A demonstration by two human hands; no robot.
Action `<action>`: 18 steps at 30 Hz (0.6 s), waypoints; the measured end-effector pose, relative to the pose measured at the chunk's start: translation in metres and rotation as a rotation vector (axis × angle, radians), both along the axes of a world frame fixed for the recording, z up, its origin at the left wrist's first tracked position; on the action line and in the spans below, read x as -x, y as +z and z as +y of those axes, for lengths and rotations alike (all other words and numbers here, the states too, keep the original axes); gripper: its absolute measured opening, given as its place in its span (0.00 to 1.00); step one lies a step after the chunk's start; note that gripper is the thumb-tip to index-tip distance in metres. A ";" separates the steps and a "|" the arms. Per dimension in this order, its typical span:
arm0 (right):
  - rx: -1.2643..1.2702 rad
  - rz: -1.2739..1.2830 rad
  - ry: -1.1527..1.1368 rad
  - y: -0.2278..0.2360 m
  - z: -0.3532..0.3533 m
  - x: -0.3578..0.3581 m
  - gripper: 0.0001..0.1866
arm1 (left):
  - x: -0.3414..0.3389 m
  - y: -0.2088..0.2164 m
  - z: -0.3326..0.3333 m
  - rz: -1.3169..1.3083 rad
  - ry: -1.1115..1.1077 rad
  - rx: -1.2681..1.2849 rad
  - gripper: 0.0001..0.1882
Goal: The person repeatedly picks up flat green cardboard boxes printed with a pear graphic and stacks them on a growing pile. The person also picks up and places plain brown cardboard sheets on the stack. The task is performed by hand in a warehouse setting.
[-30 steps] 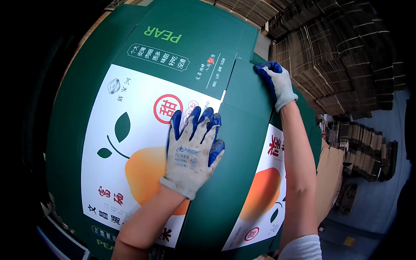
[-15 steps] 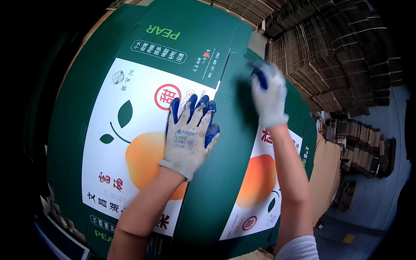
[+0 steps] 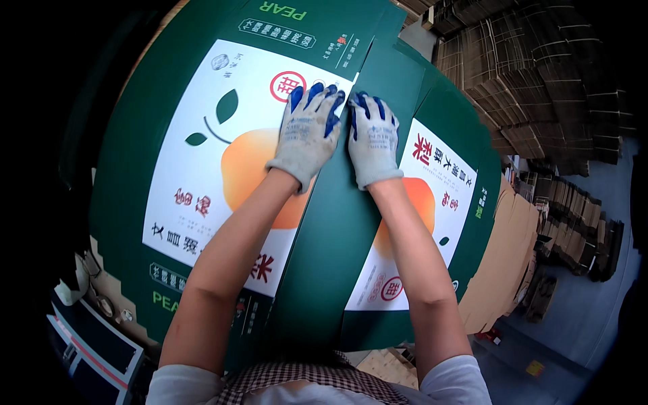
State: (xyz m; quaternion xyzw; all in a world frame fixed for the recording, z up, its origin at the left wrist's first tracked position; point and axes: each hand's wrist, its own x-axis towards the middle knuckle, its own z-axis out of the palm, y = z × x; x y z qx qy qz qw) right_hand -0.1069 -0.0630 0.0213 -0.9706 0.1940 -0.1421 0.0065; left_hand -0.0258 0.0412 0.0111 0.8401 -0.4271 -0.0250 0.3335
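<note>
A large green printed cardboard box sheet [image 3: 304, 270] lies flat before me, with white panels picturing orange-yellow fruit and green leaves. My left hand [image 3: 310, 135], in a grey-white glove with blue-coated fingers, rests on the edge of the left white panel, its fingers stretched out. Just to its right, across a fold line, my right hand [image 3: 374, 138] in a matching glove lies on the plain green strip. Its fingers point away from me and bend slightly at the tips. Nothing shows in either hand; the palms are hidden.
Tall stacks of flattened brown cardboard [image 3: 520, 88] stand at the far right. More bundles [image 3: 574, 223] sit lower on the grey floor [image 3: 580, 331]. Brown cardboard [image 3: 499, 263] sticks out at the sheet's right edge. A dark blue case-like object [image 3: 94, 351] is at the lower left.
My right hand has come down from the right onto the sheet beside my left hand. The left hand stays near the same printed spot. The whole view has shifted, showing the checkered apron.
</note>
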 end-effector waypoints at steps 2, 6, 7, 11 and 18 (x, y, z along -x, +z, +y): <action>-0.028 0.044 0.020 0.001 0.022 0.015 0.21 | -0.004 0.000 0.003 0.038 -0.042 0.097 0.21; 0.052 0.245 0.095 0.007 0.083 0.049 0.18 | -0.002 -0.004 0.001 -0.007 -0.084 -0.049 0.20; 0.073 0.264 0.112 0.006 0.099 0.058 0.19 | 0.000 -0.005 -0.001 -0.010 -0.075 -0.085 0.20; 0.015 0.342 0.166 0.009 0.158 0.099 0.22 | -0.001 0.000 -0.005 0.002 -0.072 -0.155 0.18; -0.663 0.283 0.522 0.048 0.231 0.192 0.22 | -0.013 0.017 0.019 0.088 -0.266 -0.270 0.22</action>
